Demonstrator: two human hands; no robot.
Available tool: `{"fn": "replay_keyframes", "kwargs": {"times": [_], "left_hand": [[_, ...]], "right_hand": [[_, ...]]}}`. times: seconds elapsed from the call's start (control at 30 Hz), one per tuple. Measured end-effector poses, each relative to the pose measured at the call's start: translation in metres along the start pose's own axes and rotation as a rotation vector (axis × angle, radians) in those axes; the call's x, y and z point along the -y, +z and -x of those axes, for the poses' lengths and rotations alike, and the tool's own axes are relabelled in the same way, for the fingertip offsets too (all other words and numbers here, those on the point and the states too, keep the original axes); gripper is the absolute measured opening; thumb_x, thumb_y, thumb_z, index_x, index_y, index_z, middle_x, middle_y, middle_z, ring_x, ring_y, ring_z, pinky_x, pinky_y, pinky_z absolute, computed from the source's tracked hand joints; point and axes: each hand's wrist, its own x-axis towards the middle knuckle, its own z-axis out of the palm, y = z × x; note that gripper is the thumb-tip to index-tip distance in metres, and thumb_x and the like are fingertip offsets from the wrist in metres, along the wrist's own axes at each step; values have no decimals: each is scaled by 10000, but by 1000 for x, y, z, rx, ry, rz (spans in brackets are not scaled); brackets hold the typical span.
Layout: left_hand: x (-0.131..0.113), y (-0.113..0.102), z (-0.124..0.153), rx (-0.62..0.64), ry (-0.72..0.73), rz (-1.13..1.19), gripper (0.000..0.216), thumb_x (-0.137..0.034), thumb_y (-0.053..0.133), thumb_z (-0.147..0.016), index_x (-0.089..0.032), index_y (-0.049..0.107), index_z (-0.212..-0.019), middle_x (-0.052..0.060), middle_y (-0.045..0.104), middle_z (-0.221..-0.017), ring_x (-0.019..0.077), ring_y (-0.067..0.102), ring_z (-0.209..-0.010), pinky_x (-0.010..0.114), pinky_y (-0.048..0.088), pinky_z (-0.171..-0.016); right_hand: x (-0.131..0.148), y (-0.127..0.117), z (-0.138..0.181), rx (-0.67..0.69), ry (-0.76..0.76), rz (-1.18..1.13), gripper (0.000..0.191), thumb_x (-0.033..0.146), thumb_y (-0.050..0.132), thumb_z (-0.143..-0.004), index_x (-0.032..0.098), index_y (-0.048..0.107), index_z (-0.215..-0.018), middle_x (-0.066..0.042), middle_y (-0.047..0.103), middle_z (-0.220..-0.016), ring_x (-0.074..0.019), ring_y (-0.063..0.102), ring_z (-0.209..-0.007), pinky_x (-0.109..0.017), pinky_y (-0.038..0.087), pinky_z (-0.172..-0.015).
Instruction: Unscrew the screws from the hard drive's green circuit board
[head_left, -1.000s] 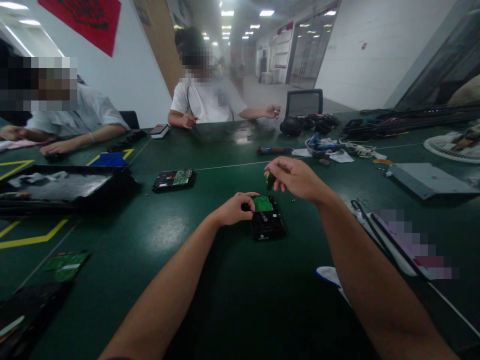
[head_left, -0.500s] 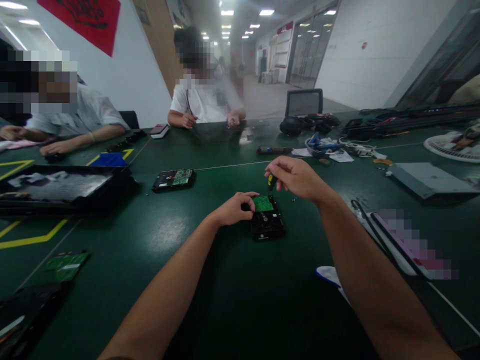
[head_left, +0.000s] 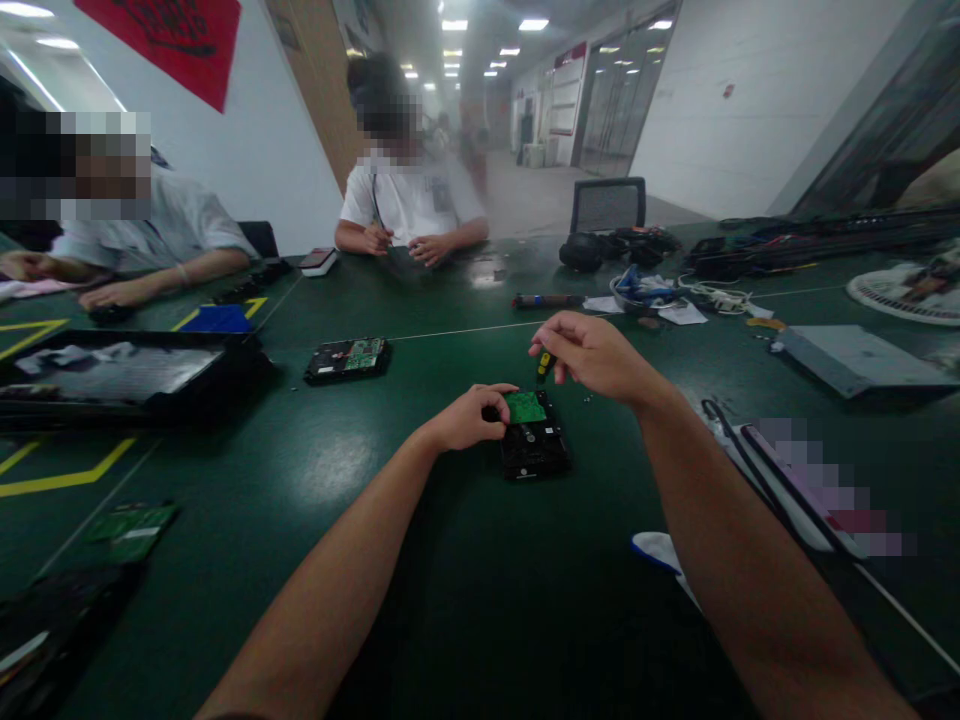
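A black hard drive [head_left: 534, 452] lies on the green table in front of me, its green circuit board [head_left: 527, 407] facing up at the far end. My left hand [head_left: 472, 417] grips the drive's left edge, thumb and fingers closed on it. Above the far right corner, my right hand [head_left: 589, 358] is closed around a yellow and black screwdriver [head_left: 545, 365] that points down. Whether its tip touches the drive cannot be made out. A few tiny screws [head_left: 587, 399] lie to the right of the drive.
A second hard drive [head_left: 347, 359] lies further left, near a black tray [head_left: 135, 380]. At the lower left is a loose green circuit board [head_left: 135, 528]. A flat metal box [head_left: 862, 358] stands at right. Two people sit across the table, one a person in white [head_left: 412, 200].
My hands, the hard drive and the screwdriver hold nearly the same place, the screwdriver turned slightly. Across the table, the person's hands have come closer together.
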Motion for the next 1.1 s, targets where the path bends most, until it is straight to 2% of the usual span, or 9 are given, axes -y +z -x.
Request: {"fn": "replay_keyframes", "kwargs": {"times": [0.13, 0.27, 0.37, 0.47, 0.57, 0.67, 0.87, 1.0, 1.1], "left_hand": [[-1, 0, 0, -10, 11, -8, 112, -224, 716, -766, -205, 685, -872, 73, 547, -1523, 306, 479, -1412, 532, 292, -1211], [-4, -1, 1, -7, 7, -20, 105, -225, 710, -770, -208, 681, -869, 66, 539, -1530, 310, 474, -1411, 535, 293, -1208], [-4, -1, 1, -8, 1, -25, 107, -225, 706, -772, -209, 682, -875, 61, 538, -1531, 309, 479, -1406, 538, 284, -1213], [-3, 0, 1, -10, 3, -25, 108, -229, 709, -768, -207, 684, -871, 63, 536, -1533, 310, 474, -1412, 526, 288, -1214], [-2, 0, 1, -8, -1, -21, 120, -232, 720, -752, -206, 686, -864, 68, 534, -1536, 313, 473, -1415, 511, 300, -1211], [-3, 0, 1, -12, 10, -13, 116, -234, 714, -754, -206, 683, -862, 69, 539, -1531, 309, 482, -1409, 515, 295, -1212], [-1, 0, 0, -10, -5, -14, 131, -222, 715, -744, -211, 683, -871, 59, 537, -1533, 308, 475, -1410, 530, 297, -1208], [2, 1, -1, -9, -10, -10, 137, -211, 720, -742, -210, 685, -874, 61, 535, -1535, 306, 480, -1408, 532, 304, -1207], [2, 2, 0, -17, 1, -8, 123, -202, 714, -752, -208, 684, -871, 61, 539, -1531, 300, 481, -1410, 535, 287, -1218]], "right_hand": [[-3, 0, -2, 12, -9, 26, 288, 452, 535, -1013, 227, 697, -1088, -67, 750, -992, -150, 624, -656, -312, 486, -592], [-5, -2, -2, -45, -29, 86, 245, 447, 631, -956, 217, 713, -976, -69, 740, -948, -191, 650, -768, -337, 508, -677], [-4, -3, -2, -71, 8, 97, 222, 425, 657, -934, 207, 694, -927, -64, 732, -888, -179, 638, -704, -332, 493, -639], [-2, -1, -1, -35, 2, 62, 254, 443, 591, -977, 208, 685, -950, -60, 741, -938, -136, 594, -593, -321, 467, -586], [-1, 1, 0, 6, -25, 20, 297, 465, 537, -1010, 214, 695, -999, -65, 744, -992, -136, 609, -614, -316, 465, -589], [-2, 0, 0, 11, -36, 55, 312, 476, 532, -1015, 220, 708, -1045, -55, 728, -922, -147, 610, -650, -315, 458, -606], [-1, -3, -1, -52, -16, 150, 259, 448, 630, -955, 202, 691, -904, -50, 701, -849, -161, 595, -700, -318, 442, -633], [0, -2, -1, -29, 5, 91, 271, 445, 560, -991, 205, 675, -940, -60, 727, -934, -134, 577, -617, -320, 446, -609], [0, 0, 0, 12, -17, 77, 309, 461, 504, -1020, 215, 691, -1028, -61, 728, -974, -138, 598, -640, -318, 453, -616]]}}
